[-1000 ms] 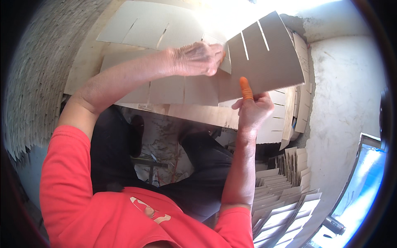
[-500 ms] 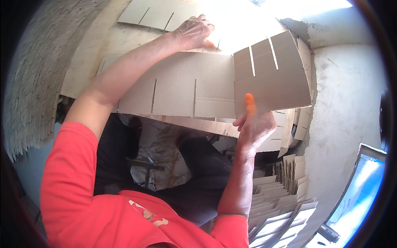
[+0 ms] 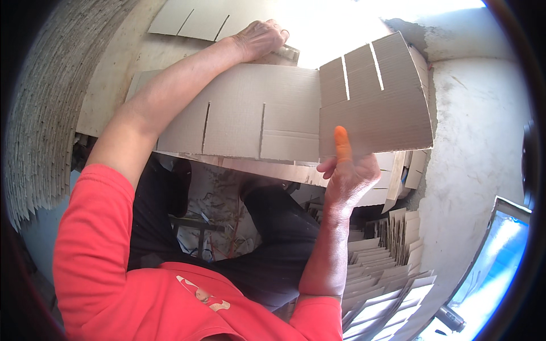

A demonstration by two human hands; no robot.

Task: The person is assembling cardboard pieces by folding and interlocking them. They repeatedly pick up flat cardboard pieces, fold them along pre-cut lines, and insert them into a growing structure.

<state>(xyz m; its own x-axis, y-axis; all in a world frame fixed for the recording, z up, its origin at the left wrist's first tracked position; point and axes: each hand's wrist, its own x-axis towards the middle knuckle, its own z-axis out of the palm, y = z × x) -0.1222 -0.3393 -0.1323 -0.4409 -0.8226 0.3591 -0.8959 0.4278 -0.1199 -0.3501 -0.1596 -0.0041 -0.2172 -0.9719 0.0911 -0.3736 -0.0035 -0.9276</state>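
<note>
Cardboard, greyish tan, ribbed. Slotted panel is raised at the right end of a slotted sheet, which lies on the wooden table in front of the person. The two meet along one straight line; whether by fold or overlap, cannot tell.

Right hand: closed on the panel's lower edge, pinching it. The digit in an orange cover lies flat on the near face; other fingers are partly hidden behind the board.

Left hand: beyond the sheet's far edge, fingers curled, beside a small tan piece. Whether it grips that piece, cannot tell. Left forearm crosses over the sheet.

Handling notes (judgement): the pinch is best kept on the solid band below the two slots, since the strips between them probably bend easily. Light, flat pressure should spare the ribs. Forearm weight is best held off the sheet, lest it slide or crease. The meeting line deserves watching; a twist at the right wrist could skew it.
</note>
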